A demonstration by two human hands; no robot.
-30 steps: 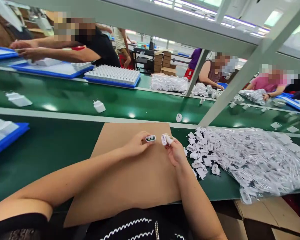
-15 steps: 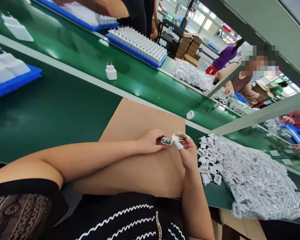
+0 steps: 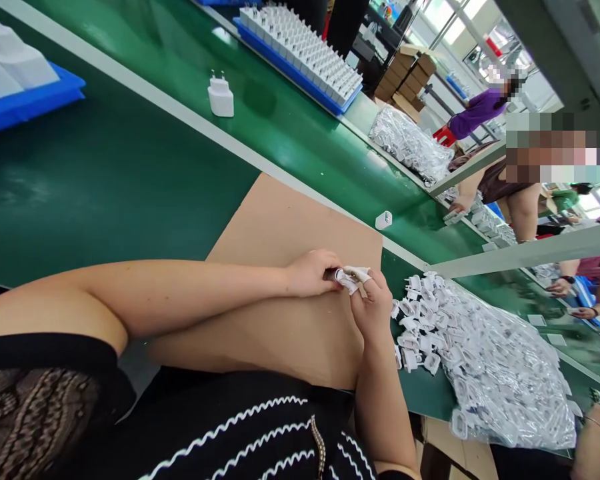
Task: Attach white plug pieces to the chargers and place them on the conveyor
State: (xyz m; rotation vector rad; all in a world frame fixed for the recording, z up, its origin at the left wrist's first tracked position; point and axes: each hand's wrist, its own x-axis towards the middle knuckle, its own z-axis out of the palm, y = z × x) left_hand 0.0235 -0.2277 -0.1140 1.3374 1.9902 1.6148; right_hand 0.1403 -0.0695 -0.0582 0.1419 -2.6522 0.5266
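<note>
Poking from left grip (image 3: pixel 314 273) — white casing (image 3: pixel 338 274) — toward right grip (image 3: pixel 373 305).

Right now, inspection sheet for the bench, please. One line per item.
Surface: brown cardboard sheet on green bench.
Job's things: white casing, mostly hidden.
Clutter: loose white plug parts beside a clear bag, right; blue tray with white blocks, left.
Grips: left hand closed on the casing; right hand at its end, closure unclear.
Cables: nothing seen.
Surroundings: white charger on green strip; co-worker in purple beyond.

Bright windows (image 3: pixel 451 33) shine beyond the green worktable (image 3: pixel 115 193).
</note>
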